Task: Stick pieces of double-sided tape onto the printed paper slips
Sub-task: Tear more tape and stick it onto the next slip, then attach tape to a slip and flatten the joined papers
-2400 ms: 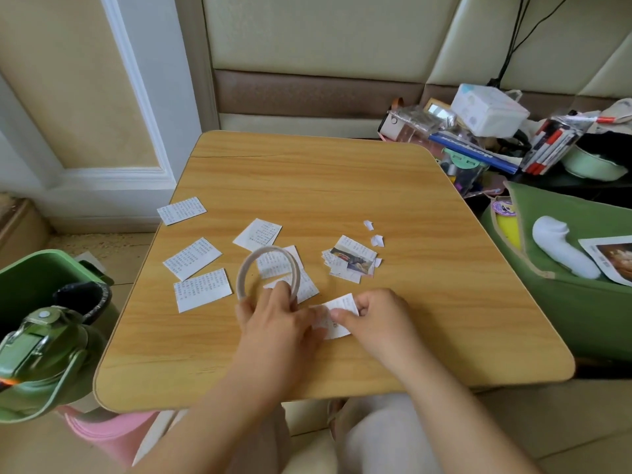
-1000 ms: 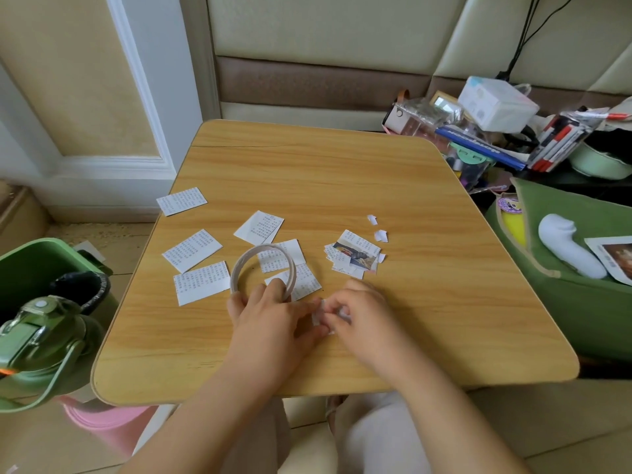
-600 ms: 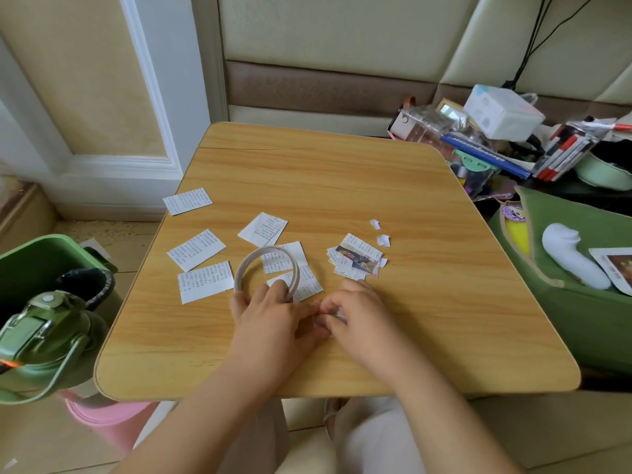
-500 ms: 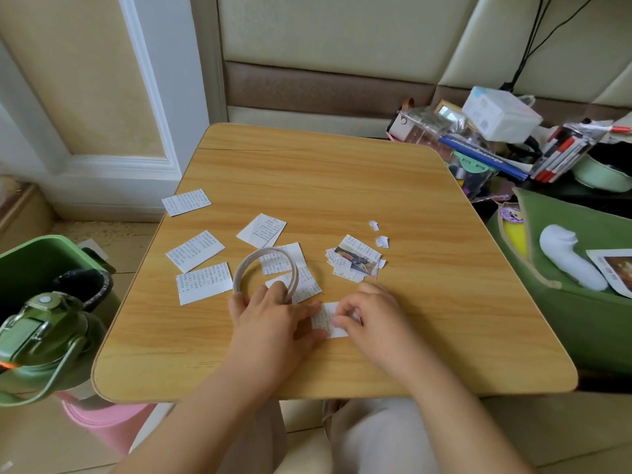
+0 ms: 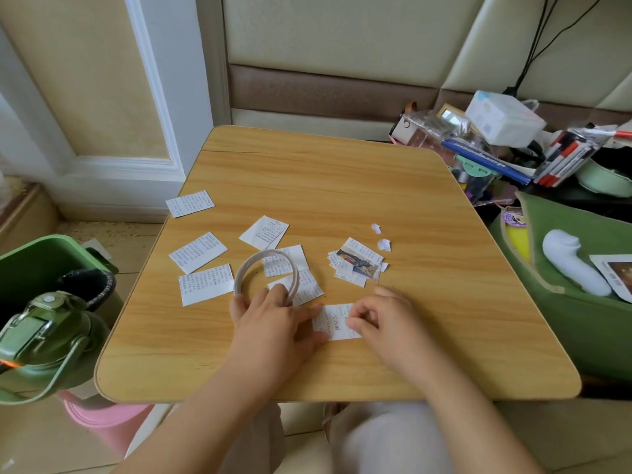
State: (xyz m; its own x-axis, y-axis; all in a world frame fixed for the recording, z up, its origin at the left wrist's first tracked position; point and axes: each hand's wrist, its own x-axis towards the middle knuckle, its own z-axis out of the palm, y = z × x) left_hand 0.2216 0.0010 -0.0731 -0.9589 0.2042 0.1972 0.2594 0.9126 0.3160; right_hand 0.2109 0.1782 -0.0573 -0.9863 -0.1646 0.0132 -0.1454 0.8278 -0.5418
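A thin ring of double-sided tape [image 5: 246, 273] stands on the wooden table [image 5: 342, 186], and my left hand [image 5: 273, 330] grips its near side, fingers through the ring. That hand's thumb and forefinger touch the left edge of a printed slip [image 5: 333, 321] lying flat near the table's front. My right hand [image 5: 386, 323] rests over the slip's right side with its fingers curled, fingertips on the paper. Several more printed slips [image 5: 198, 253] lie to the left and behind the ring. A small pile of slips with a picture [image 5: 357, 261] lies behind my right hand.
Two tiny white scraps [image 5: 383, 243] lie beyond the pile. Cluttered boxes and pens [image 5: 506, 145] fill the right rear. A green bag with a white object [image 5: 571, 261] sits right of the table, a green bin [image 5: 37, 261] and green bottle [image 5: 41, 340] left.
My hands have drawn slightly apart, so the slip between them now shows flat on the table. My left hand keeps hold of the tape ring.
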